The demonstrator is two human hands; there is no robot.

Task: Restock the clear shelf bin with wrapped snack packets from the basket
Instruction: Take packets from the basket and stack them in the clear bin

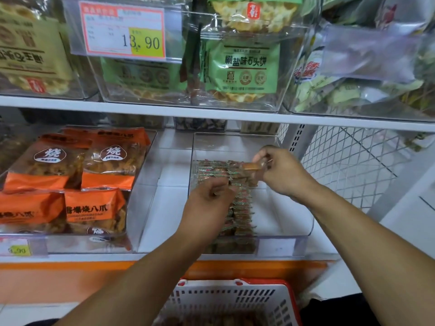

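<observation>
A clear shelf bin (292, 222) sits on the lower shelf, with rows of small wrapped snack packets (242, 208) standing along its left side. My right hand (280, 171) is inside the bin near the back and pinches one brown wrapped packet (251, 166) above the rows. My left hand (207, 201) reaches into the bin's left side, fingers curled against the row of packets; whether it holds one is hidden. The white basket with a red rim (226, 300) is below the shelf and holds more brown packets.
Orange snack bags (70, 175) fill the clear bin to the left. Green and tan cracker bags (242, 67) sit in bins on the upper shelf, behind a 13.90 price tag (122, 31). A white wire mesh panel (353, 165) stands on the right.
</observation>
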